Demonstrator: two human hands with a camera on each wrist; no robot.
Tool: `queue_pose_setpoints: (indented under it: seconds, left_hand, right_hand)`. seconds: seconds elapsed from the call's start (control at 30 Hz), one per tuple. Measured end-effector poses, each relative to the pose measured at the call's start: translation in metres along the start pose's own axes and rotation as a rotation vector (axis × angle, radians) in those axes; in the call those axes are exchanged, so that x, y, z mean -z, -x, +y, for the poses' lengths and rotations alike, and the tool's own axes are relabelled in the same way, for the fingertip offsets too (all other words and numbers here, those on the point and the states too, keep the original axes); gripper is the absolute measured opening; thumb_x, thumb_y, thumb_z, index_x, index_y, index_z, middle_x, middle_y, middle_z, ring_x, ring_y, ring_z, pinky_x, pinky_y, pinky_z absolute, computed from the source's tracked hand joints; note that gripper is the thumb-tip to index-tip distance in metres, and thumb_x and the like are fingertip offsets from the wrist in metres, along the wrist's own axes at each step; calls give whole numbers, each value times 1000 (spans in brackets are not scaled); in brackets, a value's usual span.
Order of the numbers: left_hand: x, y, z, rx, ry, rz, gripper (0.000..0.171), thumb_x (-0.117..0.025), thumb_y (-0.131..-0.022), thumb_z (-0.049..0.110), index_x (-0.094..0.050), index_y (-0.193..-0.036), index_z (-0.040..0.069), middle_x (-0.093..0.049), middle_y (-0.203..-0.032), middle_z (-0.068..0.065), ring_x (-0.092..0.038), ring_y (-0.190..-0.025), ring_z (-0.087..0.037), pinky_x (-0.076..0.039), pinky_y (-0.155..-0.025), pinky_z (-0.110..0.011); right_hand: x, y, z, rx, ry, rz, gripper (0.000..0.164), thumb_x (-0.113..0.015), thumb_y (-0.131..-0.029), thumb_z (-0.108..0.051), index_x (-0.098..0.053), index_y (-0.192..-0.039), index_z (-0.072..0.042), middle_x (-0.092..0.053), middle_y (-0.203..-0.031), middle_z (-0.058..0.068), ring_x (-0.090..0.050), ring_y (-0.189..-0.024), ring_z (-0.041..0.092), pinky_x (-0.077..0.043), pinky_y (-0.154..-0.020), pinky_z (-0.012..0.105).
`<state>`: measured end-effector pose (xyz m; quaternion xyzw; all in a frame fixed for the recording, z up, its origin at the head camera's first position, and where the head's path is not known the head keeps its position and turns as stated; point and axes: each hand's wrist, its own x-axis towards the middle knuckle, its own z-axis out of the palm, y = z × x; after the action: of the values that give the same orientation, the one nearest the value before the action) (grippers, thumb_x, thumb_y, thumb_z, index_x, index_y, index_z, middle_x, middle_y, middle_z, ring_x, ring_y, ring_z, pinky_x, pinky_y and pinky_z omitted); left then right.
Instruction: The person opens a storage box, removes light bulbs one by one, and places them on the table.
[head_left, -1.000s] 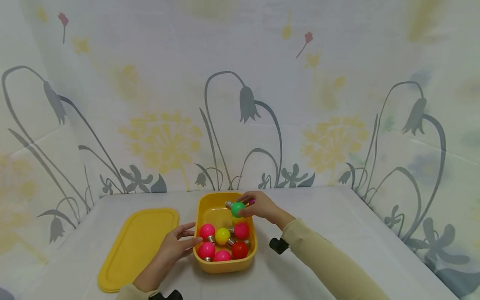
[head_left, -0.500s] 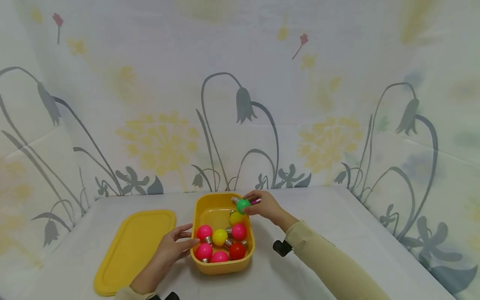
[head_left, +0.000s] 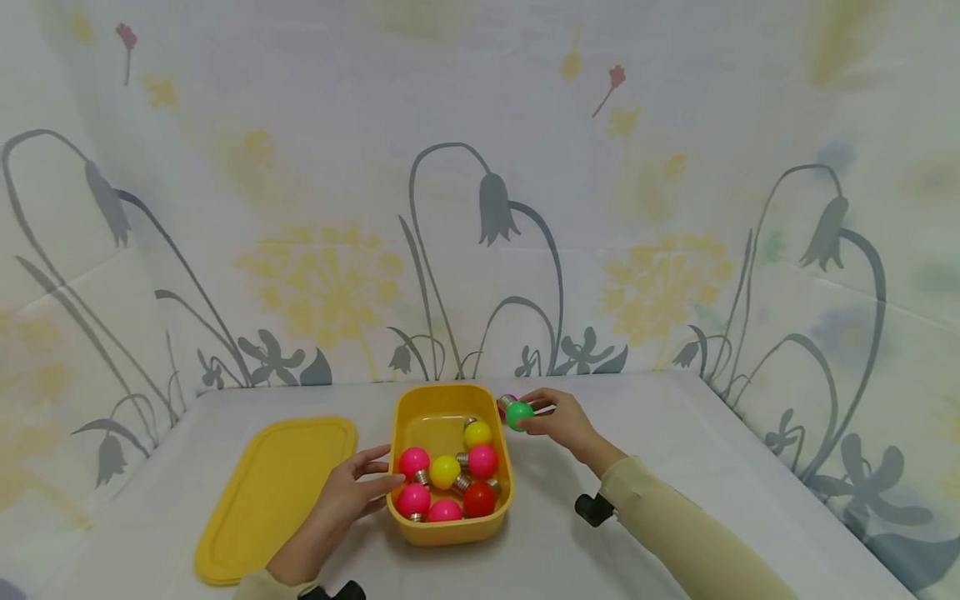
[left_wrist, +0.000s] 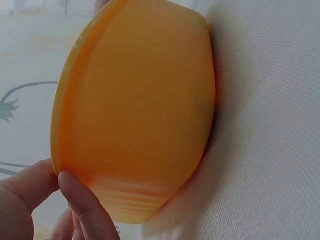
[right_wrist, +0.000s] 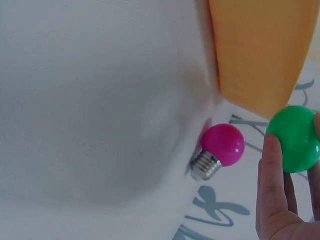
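Gripping the rim of the yellow box (head_left: 450, 535) with thumb and finger, the left hand (head_left: 354, 492) is at the left side of it. The right hand (head_left: 558, 422) pinches a green bulb (head_left: 519, 416) just right of the box, near its far end. Beside that end, a magenta bulb (right_wrist: 223, 144) lies on the counter (right_wrist: 100, 115). Inside the box are four pink bulbs (head_left: 413, 501), two yellow bulbs (head_left: 445, 472) and one red bulb (head_left: 478, 500). Left of the box lies a yellow lid (head_left: 277, 492).

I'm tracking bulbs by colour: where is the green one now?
In the head view, the green bulb is held in the right hand, just right of the yellow box near its far end, close to the magenta bulb on the table.
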<state>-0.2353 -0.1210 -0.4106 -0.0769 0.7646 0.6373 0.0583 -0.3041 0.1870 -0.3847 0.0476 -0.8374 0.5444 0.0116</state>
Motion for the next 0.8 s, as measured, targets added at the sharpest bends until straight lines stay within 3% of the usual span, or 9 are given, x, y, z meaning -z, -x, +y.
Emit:
queue_pose_setpoints:
  seconds: [0.23,0.43,0.8]
  left_hand:
    - [-1,0,1,-9,-6,-4,62,-77,-77,19,-50,-131,3,-53,-110,-17,-55,-91,-25,-54,-74,-37]
    - [-1,0,2,-10,-12,1,61,-76,-78,19,-50,-131,4,-53,-110,-16,-55,-89,-24,-54,-74,-36]
    - [0,1,1,2,-4,9,59,-76,-78,18,-51,-130,5,-53,-110,-15,-55,-92,-25,-54,-74,-36]
  right_hand:
    - [12,-3,16,-28,-4,41,36,-76,-76,-9,-63,-108,-1,-58,-104,15,-61,-86,25,-55,-73,36]
    - [25,-8,29,-36,62,58,35,-75,-76,-8,-63,-108,2,-58,-106,17,-58,-88,26,-55,-72,34]
    - [35,-23,51,-49,143,71,35,-73,-77,-3,-62,-109,5,-58,-104,20,-63,-75,19,-55,-68,31]
